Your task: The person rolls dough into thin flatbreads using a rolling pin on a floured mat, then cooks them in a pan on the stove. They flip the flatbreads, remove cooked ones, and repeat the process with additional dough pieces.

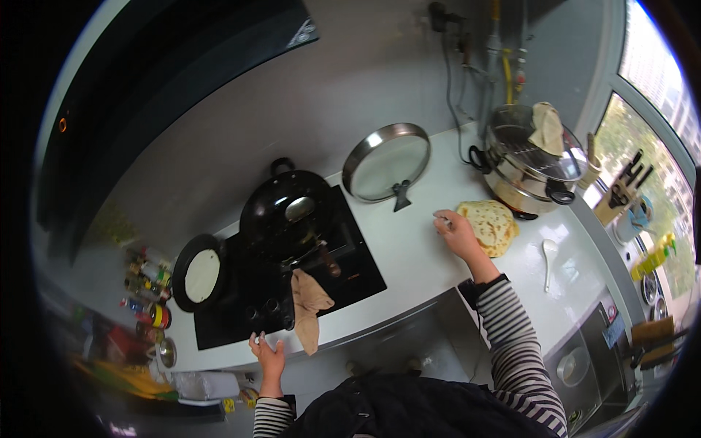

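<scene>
My left hand (269,358) is empty, fingers apart, at the front edge of the black cooktop (356,268). My right hand (459,234) hovers by the left side of browned flatbread (495,227) on the white counter; its fingers are slightly curled, with nothing visible in them. On the cooktop stands a black wok (263,219) holding a metal ladle (300,209) with a brown handle. A tan cloth (308,323) hangs over the wok's long handle. Left of the wok, a black frying pan (178,282) contains a pale round flatbread (202,275).
A glass lid (386,164) stands on edge against the wall. A steel steamer pot (526,189) with a cloth on top is at the back right. Near it lie a white rice paddle (549,263) and a knife block (616,200). Bottles (148,282) line the left; a sink (594,372) is lower right.
</scene>
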Demonstrator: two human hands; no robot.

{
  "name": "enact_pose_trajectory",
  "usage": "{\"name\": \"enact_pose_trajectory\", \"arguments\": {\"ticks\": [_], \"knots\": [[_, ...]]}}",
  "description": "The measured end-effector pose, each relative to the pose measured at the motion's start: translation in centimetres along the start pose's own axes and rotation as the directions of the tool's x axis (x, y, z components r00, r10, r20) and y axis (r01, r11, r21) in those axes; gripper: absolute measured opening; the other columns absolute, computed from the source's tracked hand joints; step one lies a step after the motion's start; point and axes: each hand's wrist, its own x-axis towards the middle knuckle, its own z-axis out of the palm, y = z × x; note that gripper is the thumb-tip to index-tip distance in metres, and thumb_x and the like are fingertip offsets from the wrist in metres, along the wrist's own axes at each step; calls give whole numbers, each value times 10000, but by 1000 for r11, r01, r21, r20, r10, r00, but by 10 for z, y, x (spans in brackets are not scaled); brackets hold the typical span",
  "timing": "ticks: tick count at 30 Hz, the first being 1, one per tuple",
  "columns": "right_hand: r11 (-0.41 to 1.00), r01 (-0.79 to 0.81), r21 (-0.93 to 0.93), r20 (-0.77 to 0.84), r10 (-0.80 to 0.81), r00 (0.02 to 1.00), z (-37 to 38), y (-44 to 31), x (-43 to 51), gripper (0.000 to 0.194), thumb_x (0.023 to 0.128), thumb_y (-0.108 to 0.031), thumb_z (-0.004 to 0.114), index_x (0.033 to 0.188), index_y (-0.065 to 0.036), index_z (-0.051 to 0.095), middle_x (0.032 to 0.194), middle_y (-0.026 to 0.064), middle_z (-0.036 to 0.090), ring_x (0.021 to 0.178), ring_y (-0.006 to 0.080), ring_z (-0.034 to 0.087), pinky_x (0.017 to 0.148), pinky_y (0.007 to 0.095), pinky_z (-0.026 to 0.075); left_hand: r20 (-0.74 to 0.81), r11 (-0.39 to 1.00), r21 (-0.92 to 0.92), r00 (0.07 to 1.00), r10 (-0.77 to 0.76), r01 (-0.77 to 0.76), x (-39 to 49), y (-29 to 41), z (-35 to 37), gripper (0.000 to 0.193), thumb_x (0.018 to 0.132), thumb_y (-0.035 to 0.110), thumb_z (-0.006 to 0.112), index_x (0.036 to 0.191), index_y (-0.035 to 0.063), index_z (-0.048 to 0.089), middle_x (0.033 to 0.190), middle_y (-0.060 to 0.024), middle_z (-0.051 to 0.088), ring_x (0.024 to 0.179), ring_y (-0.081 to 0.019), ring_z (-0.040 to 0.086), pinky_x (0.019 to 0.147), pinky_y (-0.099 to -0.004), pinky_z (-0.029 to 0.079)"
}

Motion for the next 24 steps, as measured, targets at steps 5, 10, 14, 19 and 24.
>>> {"name": "enact_pose_trajectory", "arguments": {"ticks": [5,10,14,19,24], "knots": [[984,-153,-90,55,158,986,97,56,84,708,876,-316,695,1418,32,401,1408,238,464,1254,357,501,1065,406,396,-6,990,128,998,-59,59,-31,3,-23,621,815,237,747,1313,-34,492,1452,-261,301,1328,-442,329,1101,-483,307],[931,-313,189,141,290,947,148,125,154,882,805,-395,783,1416,73,351,1286,210,586,1155,270,583,993,366,440,-36,963,143,973,-227,229,-72,-4,-60,663,828,287,736,1323,-67,473,1461,-276,276,1342,-451,318,1112,-487,302],[938,-159,308,-91,196,976,174,150,176,457,847,-322,763,1100,31,619,1077,99,658,964,206,599,901,338,453,-56,935,205,957,-285,290,-86,-16,-88,653,841,283,725,1327,-71,469,1457,-273,273,1342,-458,317,1114,-482,306],[985,-1,175,-401,72,913,180,142,167,338,900,-280,705,1018,8,572,913,82,628,819,201,560,801,345,467,-30,941,171,957,-290,290,-74,-42,-99,638,847,293,716,1324,-57,478,1441,-272,302,1320,-460,355,1088,-494,342],[976,-53,-211,-476,-55,878,144,109,140,413,921,-315,670,1083,51,571,918,180,636,805,305,589,783,422,469,122,987,96,983,-137,126,-12,-78,-80,650,863,303,696,1362,-30,447,1437,-264,325,1312,-440,382,1073,-483,369]]}}
